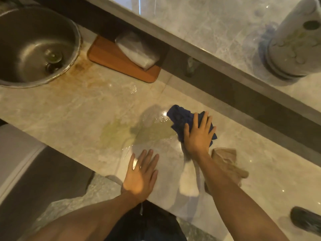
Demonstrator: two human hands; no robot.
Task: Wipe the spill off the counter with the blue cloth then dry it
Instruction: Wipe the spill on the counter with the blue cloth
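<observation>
Spill between sink and blue cloth.

The worktop is a pale cream marble look, with soft grey and beige veining all over. The spill is a yellowish-green patch near the middle of it, blotchy, lighter at its left end. There's rusty orange-brown staining on the stone right by the rim of the sink, which is dull silver-grey steel. The blue cloth is a deep navy, plain, no pattern that I can make out. Near the front edge lies a tan cloth, a plain sandy beige. At the back edge sits an orange-brown board with something white on top.
</observation>
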